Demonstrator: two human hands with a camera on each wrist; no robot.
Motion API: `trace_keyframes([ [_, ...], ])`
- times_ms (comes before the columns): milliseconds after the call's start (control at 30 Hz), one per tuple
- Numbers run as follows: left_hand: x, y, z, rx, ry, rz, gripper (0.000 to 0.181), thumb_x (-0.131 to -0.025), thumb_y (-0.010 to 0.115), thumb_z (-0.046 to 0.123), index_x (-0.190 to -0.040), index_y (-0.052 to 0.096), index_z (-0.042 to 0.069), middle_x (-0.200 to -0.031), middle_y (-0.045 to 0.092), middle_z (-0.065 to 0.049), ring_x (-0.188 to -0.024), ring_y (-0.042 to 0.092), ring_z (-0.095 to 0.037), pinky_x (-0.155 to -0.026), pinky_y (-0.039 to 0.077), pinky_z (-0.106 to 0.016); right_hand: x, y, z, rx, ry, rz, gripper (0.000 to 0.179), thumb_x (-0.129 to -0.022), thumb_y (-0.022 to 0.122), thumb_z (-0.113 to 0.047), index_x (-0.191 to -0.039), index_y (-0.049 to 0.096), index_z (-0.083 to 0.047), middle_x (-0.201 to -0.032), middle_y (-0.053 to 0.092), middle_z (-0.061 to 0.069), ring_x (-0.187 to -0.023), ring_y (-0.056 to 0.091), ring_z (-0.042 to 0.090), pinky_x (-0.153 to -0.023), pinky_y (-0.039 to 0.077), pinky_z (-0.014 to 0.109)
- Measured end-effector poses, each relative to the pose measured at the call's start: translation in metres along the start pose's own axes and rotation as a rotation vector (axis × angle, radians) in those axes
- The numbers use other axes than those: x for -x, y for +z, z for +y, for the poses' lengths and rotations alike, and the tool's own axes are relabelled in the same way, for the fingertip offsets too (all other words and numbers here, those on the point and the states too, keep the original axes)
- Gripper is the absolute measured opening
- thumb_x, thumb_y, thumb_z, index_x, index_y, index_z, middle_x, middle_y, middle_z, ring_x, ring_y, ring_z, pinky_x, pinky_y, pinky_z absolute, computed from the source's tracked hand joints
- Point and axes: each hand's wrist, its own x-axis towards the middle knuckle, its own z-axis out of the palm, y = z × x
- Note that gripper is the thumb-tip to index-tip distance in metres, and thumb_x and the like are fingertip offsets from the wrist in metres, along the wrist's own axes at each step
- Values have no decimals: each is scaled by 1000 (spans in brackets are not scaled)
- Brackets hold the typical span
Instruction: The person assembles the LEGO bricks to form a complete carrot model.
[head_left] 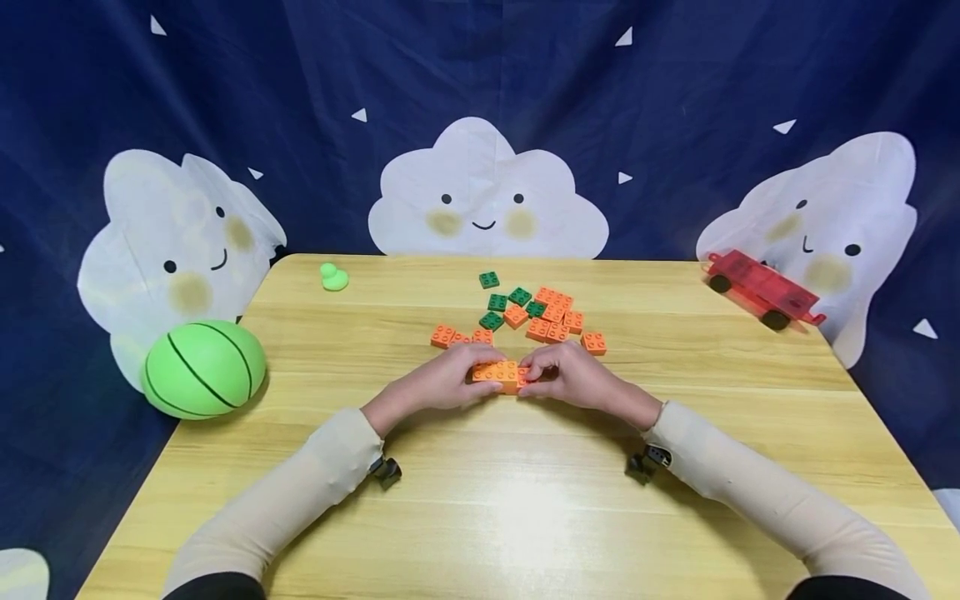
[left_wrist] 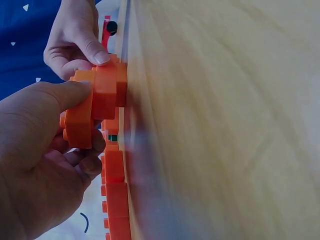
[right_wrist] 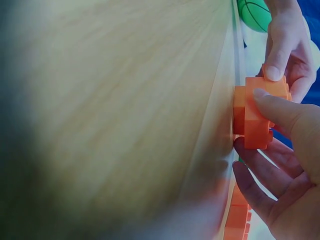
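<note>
Near the table's middle, both hands hold a joined group of orange toy building bricks [head_left: 497, 377]. My left hand [head_left: 448, 377] pinches its left part between thumb and fingers. At the right end, my right hand [head_left: 572, 377] pinches an orange brick [right_wrist: 256, 120]. In the left wrist view the bricks stand in steps, with a lower orange brick [left_wrist: 121, 85] close to the tabletop. Whether every brick is pressed fully together I cannot tell. Just beyond the hands lie loose orange bricks [head_left: 555, 298] and several small green bricks [head_left: 491, 321].
A green ball [head_left: 202, 369] rests at the table's left edge. A small green duck [head_left: 334, 278] stands at the back left. A red toy vehicle base [head_left: 761, 287] with black wheels is at the back right. Behind the wooden table [head_left: 480, 525] hangs a dark blue curtain [head_left: 480, 67].
</note>
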Motion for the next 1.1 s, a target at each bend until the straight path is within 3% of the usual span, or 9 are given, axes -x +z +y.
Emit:
trace_keyframes([
  [200, -1, 4, 1, 27, -7, 29, 36, -98, 71, 29, -131, 69, 14, -133, 69, -3, -124, 64, -18, -111, 50, -38, 2, -1, 1, -3, 7, -4, 14, -83, 87, -15, -75, 76, -17, -104, 80, 2, -99, 76, 18, -85, 61, 29],
  [400, -3, 8, 2, 92, -38, 69, 36, -96, 75, 29, -128, 71, 14, -115, 72, 2, -99, 64, -10, -90, 55, -30, 1, -3, 2, -10, 8, -8, 14, -82, 87, -14, -75, 76, -16, -104, 80, 2, -99, 76, 18, -84, 61, 29],
  [533, -3, 10, 0, 108, -51, 83, 36, -94, 76, 29, -127, 71, 15, -112, 72, 4, -93, 62, -8, -82, 54, -25, 0, -3, 0, 1, -18, -23, 14, -84, 86, -14, -75, 75, -15, -103, 80, 1, -97, 76, 16, -84, 61, 29],
  [700, 1, 15, -1, 106, -38, 80, 36, -94, 77, 29, -127, 72, 15, -113, 73, 3, -94, 62, -9, -81, 53, -24, 0, -5, -6, 44, -68, -102, 9, -90, 81, -16, -82, 77, -14, -102, 79, 0, -95, 74, 13, -83, 61, 27],
  [833, 0, 15, 0, 98, -20, 79, 35, -95, 76, 28, -127, 72, 15, -117, 74, 2, -100, 65, -9, -89, 55, -27, -3, -20, -9, 94, -84, -134, 4, -92, 79, -17, -92, 81, -13, -103, 79, 2, -97, 74, 15, -87, 62, 32],
  [933, -3, 13, 0, 99, -9, 79, 35, -95, 76, 28, -127, 72, 15, -118, 74, 1, -104, 67, -10, -94, 56, -30, -11, -39, -7, 143, -53, -95, 7, -93, 78, -18, -96, 81, -12, -100, 79, 2, -94, 74, 17, -86, 62, 38],
  [1100, -4, 9, 1, 95, -43, 62, 37, -95, 76, 30, -128, 71, 15, -121, 73, 1, -108, 67, -11, -98, 56, -31, -30, -69, 7, 278, 125, 33, 11, -93, 77, -19, -98, 80, -9, -99, 79, 8, -91, 74, 25, -83, 60, 46],
])
